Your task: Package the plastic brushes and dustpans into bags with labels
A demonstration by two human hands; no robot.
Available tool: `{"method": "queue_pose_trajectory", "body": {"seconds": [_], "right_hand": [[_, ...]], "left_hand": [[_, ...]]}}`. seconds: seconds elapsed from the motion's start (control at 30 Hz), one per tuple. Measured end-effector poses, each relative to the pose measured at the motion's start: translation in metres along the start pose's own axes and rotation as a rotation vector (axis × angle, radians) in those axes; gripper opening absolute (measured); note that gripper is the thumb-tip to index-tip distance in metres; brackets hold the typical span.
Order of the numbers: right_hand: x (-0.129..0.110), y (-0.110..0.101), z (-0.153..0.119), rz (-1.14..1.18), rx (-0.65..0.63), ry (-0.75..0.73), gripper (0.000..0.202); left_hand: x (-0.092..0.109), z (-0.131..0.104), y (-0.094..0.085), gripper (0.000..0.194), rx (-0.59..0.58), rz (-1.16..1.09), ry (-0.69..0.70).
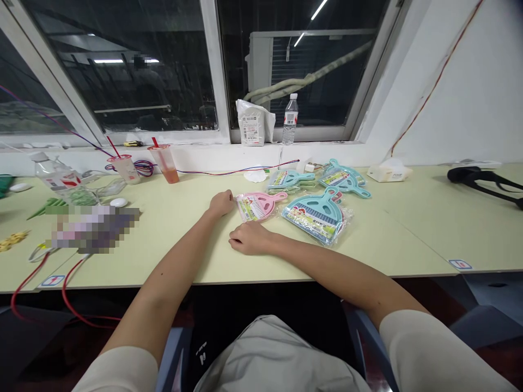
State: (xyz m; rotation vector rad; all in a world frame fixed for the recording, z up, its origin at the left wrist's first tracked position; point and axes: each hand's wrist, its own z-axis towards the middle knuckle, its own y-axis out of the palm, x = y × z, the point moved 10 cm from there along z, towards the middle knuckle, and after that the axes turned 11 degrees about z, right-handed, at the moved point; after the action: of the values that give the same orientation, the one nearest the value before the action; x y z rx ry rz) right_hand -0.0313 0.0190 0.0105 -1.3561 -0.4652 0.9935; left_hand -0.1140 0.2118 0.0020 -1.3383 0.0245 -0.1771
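Observation:
My left hand (223,203) rests on the table, closed in a loose fist, close beside the left edge of a pink dustpan set (259,206) in clear wrap. Nothing shows in its fingers. Just below that pink set lies my right hand (250,238), also curled closed on the table, with nothing seen in it. To the right is a wrapped blue dustpan set (316,215), with a bit of pink behind its handle. Further back sit a blue and green wrapped set (288,179) and more light-blue sets (343,178).
On the pale table (196,261), two cups (165,163), a large bottle (61,179) and a blurred-out item with red cables (96,228) are at left. A tissue pack (389,170) and black straps (482,182) lie right. A water bottle (290,120) stands on the sill.

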Motion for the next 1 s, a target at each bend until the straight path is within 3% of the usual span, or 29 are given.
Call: {"method": "queue_pose_trajectory", "body": {"seconds": [0.3,0.4,0.5,0.57,0.8,1.0], "right_hand": [[0.000,0.000,0.000,0.026,0.018,-0.034,0.035],[-0.002,0.000,-0.001,0.040,0.046,-0.082,0.036],[-0.002,-0.006,-0.002,0.030,0.122,-0.119,0.037],[0.002,-0.015,-0.001,0.014,0.203,-0.106,0.038],[0.051,-0.059,-0.002,-0.117,0.439,0.126,0.028],[0.105,-0.047,-0.005,-0.104,0.288,0.383,0.030]], "left_hand": [[-0.002,0.001,0.003,0.018,0.006,-0.036,0.002],[-0.003,0.002,0.002,0.025,0.054,-0.122,-0.017],[0.006,0.003,-0.004,0.039,0.153,-0.219,0.041],[0.018,0.004,-0.002,0.042,0.145,-0.244,0.116],[0.031,0.004,0.006,0.041,0.098,-0.295,0.202],[0.026,0.002,0.002,0.039,0.079,-0.353,0.201]]}}
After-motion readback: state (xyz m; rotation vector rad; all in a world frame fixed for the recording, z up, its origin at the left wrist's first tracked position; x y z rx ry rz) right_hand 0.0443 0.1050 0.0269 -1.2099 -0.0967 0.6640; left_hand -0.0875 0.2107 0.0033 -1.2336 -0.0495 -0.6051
